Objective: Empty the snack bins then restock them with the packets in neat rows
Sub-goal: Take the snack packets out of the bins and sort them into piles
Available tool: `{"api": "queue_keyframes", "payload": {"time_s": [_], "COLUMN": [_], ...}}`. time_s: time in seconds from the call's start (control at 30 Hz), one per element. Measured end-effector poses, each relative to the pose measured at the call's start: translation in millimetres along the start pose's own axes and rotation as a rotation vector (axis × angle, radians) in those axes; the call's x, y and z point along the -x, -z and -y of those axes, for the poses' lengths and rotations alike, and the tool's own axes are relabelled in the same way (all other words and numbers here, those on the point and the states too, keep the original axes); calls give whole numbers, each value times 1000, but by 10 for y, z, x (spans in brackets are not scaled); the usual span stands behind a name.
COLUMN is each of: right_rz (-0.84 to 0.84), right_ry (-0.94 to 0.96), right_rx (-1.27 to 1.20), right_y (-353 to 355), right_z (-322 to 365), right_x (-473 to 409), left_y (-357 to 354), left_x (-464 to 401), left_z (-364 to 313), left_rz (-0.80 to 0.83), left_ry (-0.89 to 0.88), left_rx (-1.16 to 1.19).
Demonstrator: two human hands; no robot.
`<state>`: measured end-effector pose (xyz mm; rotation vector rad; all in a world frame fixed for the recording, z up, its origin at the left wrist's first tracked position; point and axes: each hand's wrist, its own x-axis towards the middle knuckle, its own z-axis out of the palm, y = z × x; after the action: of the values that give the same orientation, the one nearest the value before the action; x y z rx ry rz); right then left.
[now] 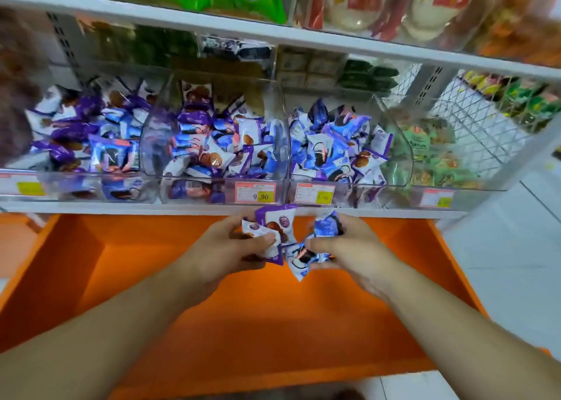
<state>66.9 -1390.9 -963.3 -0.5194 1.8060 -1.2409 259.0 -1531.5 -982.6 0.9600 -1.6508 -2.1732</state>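
The left hand [233, 244] grips purple snack packets [274, 228] and the right hand [343, 247] grips blue packets [303, 257], both above the orange tray [258, 323], at 6 o'clock from the middle bin [212, 144]. Better to lower them gently, sorted by colour, because the bins remain full.

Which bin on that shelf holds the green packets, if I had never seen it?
Find the white shelf above the orange tray. Its clear bins stand in a row; take the rightmost bin. It alone holds green packets; its neighbours hold purple and blue ones.
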Motion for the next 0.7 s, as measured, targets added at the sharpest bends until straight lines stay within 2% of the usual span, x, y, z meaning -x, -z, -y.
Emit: {"api": "queue_keyframes", "payload": {"time_s": [0.3,0.53,0.63,0.7], "right_rz": [-77,-134,-117,-106], "right_ry": [-127,-178,-209,-222], "right_rx": [274,245,233,235], "right_y": [864,1199,1258,1270], "right_z": [-291,-438,-559,-603], "right_x": [-237,-502,-538,-563], "left_y": [-441,-1131,-1345,-1371], "left_x": [-851,-1806,-2004,-2049], "left_z": [841,1475,1636,1702], "left_rz": [-20,13,58,71], "left_ry": [118,141,176,184], "left_rx": [-288,-443,-387,-457]}}
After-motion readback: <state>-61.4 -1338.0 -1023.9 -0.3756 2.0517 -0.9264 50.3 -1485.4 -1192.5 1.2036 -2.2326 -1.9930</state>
